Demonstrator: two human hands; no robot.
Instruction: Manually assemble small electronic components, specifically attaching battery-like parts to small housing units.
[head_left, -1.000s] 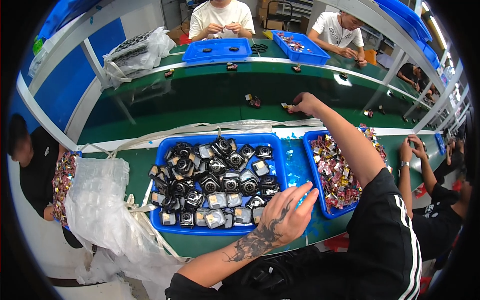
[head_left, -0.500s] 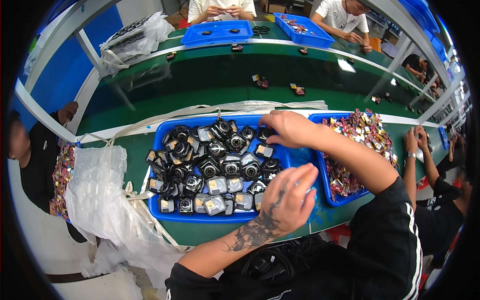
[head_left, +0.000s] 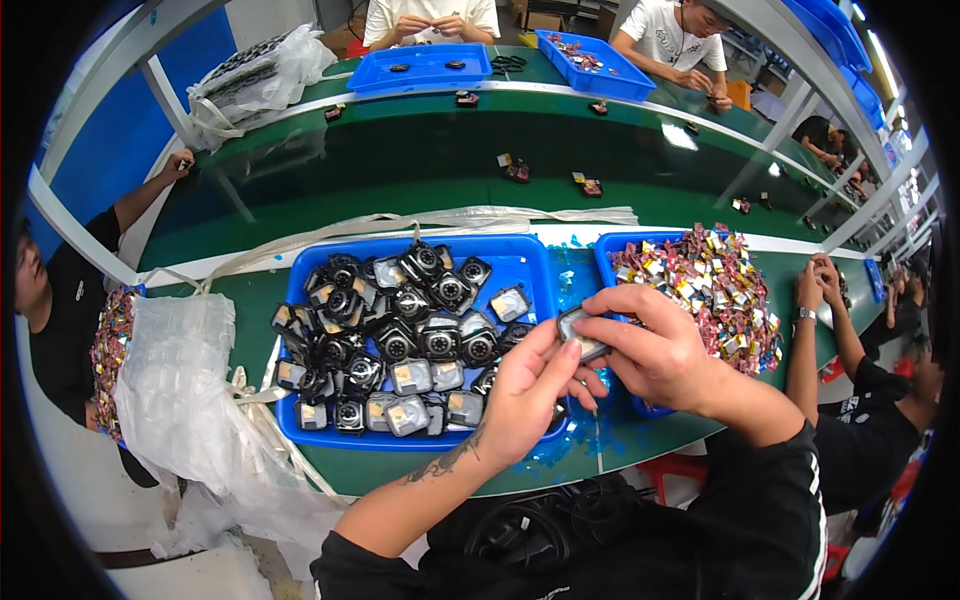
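Note:
A smartwatch case [head_left: 574, 326] with a pale, film-like face is held between my two hands, above the gap between two blue trays. My left hand [head_left: 528, 392] grips its lower left side with the thumb on the face. From the right, my right hand [head_left: 662, 352] pinches it, fingers over its upper side. Just left of my hands, a blue tray [head_left: 543, 268] holds a pile of black watch cases [head_left: 398, 342], some sensor side up, others showing pale faces with yellowish labels.
A second blue tray [head_left: 612, 252], right, is heaped with small red, white and yellow parts [head_left: 710, 285]. Beyond lies a green conveyor belt [head_left: 400, 160] with scattered parts. Plastic sheeting [head_left: 175, 375] hangs at left. Co-workers sit across the belt and at both sides.
My right hand has come back from the watch tray's far right corner with a watch case. My left hand, open before, has closed on it too. The view has shifted slightly.

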